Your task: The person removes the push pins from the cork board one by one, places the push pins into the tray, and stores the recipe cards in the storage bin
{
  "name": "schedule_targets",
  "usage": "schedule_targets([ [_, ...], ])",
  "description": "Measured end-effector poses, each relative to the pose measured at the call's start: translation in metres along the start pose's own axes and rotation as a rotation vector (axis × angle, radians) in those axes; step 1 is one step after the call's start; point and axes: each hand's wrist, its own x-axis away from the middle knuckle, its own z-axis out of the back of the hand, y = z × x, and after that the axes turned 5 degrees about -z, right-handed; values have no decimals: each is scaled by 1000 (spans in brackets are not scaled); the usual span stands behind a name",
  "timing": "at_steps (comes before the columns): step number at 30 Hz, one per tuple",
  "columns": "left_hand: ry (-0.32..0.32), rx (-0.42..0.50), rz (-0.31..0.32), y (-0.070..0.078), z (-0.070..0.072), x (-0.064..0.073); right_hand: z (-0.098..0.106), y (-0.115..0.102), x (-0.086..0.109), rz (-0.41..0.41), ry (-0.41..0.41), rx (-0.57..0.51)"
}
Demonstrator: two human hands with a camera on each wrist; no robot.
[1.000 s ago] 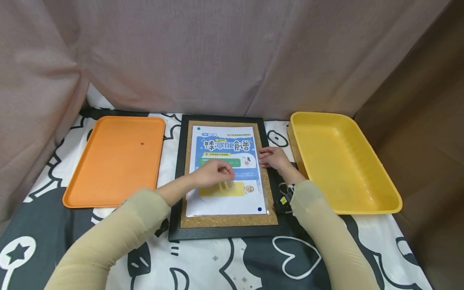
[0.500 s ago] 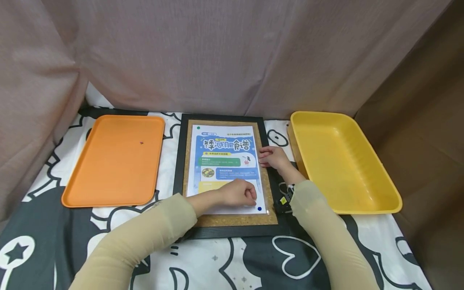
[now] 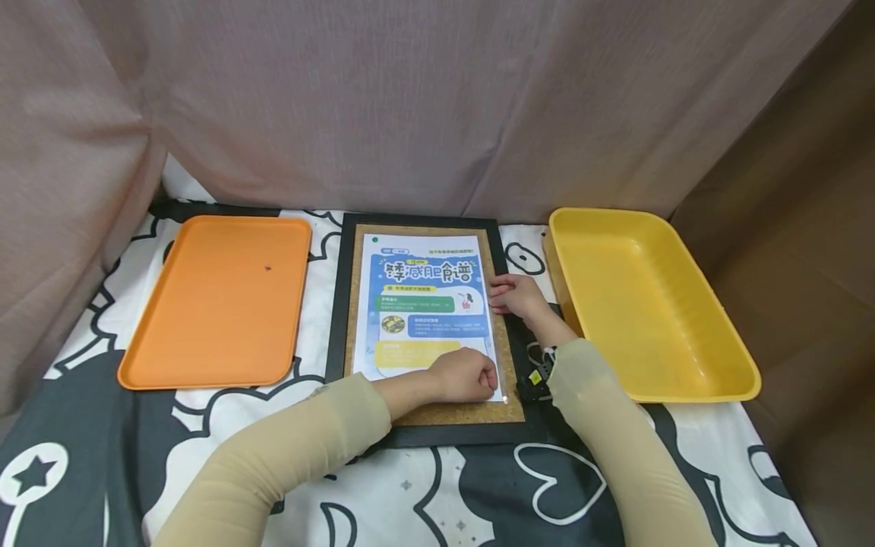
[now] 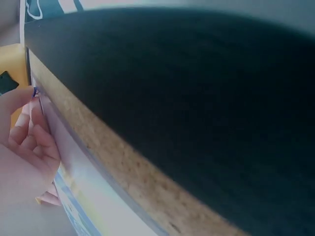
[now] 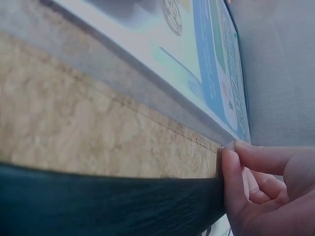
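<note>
A printed sheet (image 3: 410,363) in a clear sleeve lies on a cork board (image 3: 437,415) with a black frame (image 3: 335,334). My left hand (image 3: 465,375) reaches across its lower right corner. There its thumb and fingertips pinch a blue pushpin (image 4: 35,92), which the hand hides in the head view. At the sheet's right edge, my right hand (image 3: 518,295) pinches the clear margin between thumb and forefinger (image 5: 232,169). A green pushpin (image 3: 375,240) sits in the sheet's upper left corner.
To the left lies an orange tray (image 3: 219,304) with a small dark speck on it. A deep yellow tray (image 3: 636,304) stands close to the right hand. Beneath everything is a black-and-white patterned cloth (image 3: 410,494), with a curtain (image 3: 410,106) behind.
The left hand has moved right and down across the sheet, from its middle to the lower right corner, covering the blue pushpin there. The right hand has stayed put.
</note>
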Motion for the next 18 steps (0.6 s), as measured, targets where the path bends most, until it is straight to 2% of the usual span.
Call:
schedule_targets([
  [6,13,-9,-2,0,-1,-1,1,0,1,1,0,5],
  [18,-6,3,-3,-2,-1,0,-1,1,0,7,7,3],
])
